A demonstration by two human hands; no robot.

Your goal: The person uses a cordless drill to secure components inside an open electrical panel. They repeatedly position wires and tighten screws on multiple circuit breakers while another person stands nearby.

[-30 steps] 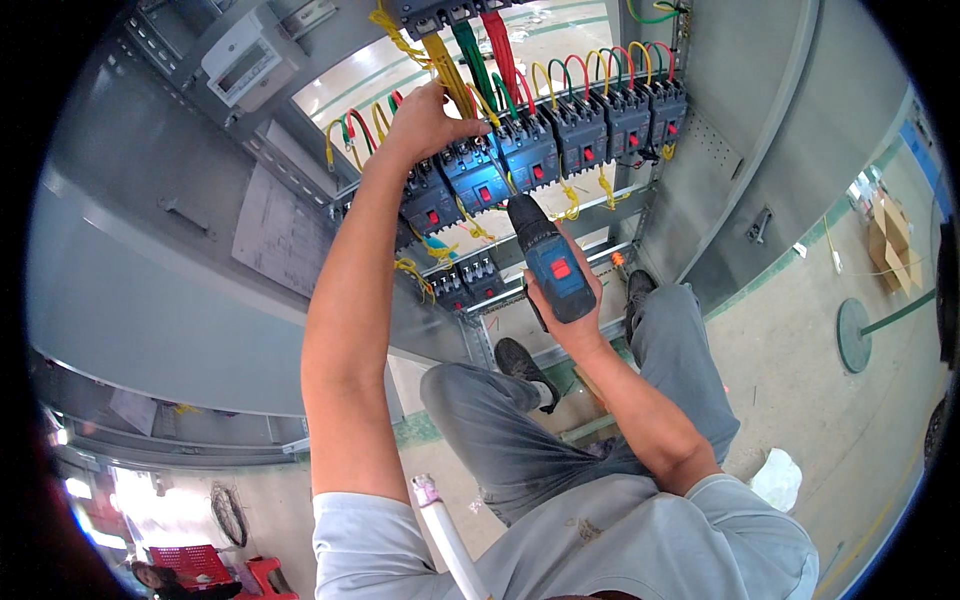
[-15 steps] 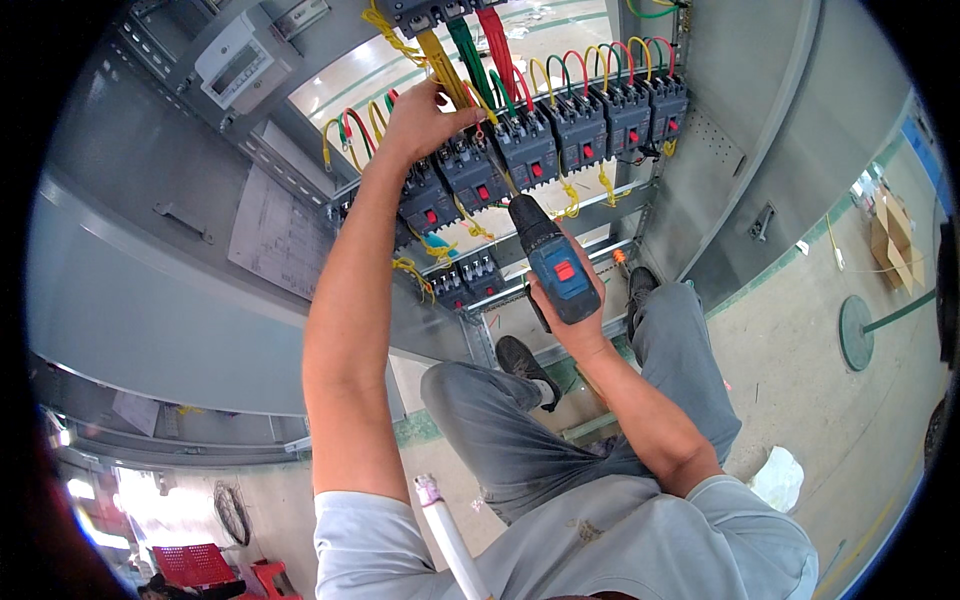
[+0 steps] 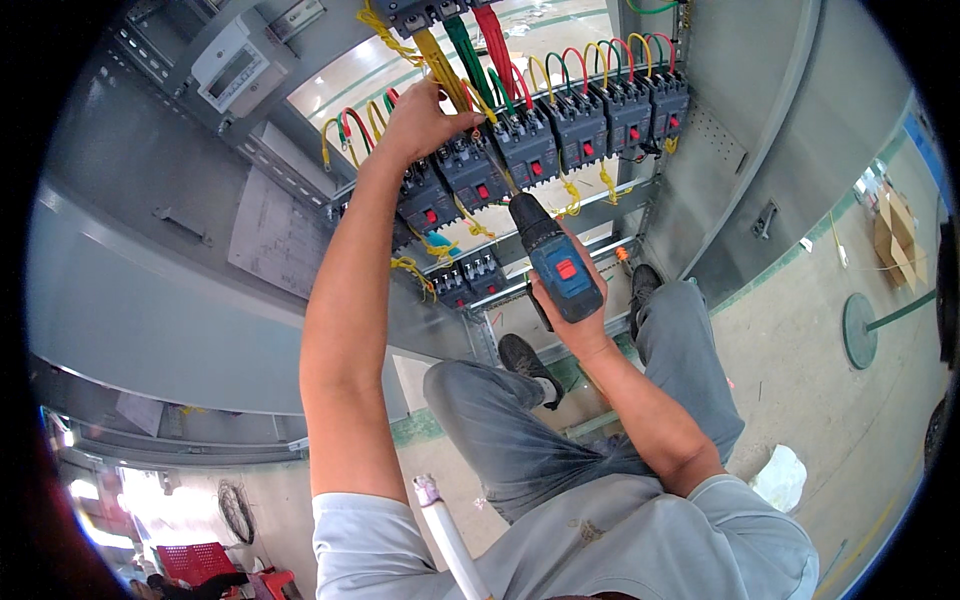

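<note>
My right hand (image 3: 575,312) is wrapped round the grip of a blue and black cordless drill (image 3: 563,268). Its long thin bit (image 3: 501,172) points up and away to a terminal of a dark grey circuit breaker (image 3: 470,172) in the row. Up at the same breaker, my left hand (image 3: 425,125) is closed at the yellow wires (image 3: 447,75), thumb stretched to the right beside a wire's end. Some of its fingertips are hidden behind the wires. Green wires (image 3: 465,55) and red wires (image 3: 494,50) hang just to the right.
More breakers (image 3: 625,128) with looped coloured wires stand to the right, and two small ones (image 3: 468,280) sit lower. Grey cabinet walls (image 3: 740,110) enclose both sides. A meter (image 3: 238,68) is at upper left. A white cigarette (image 3: 450,535) juts up in front. A cardboard box (image 3: 897,240) lies right.
Both hands and the drill keep practically the same places, and the bit stays at the breaker. The whole view has shifted very slightly. A dark shape by the red chair at lower left has moved.
</note>
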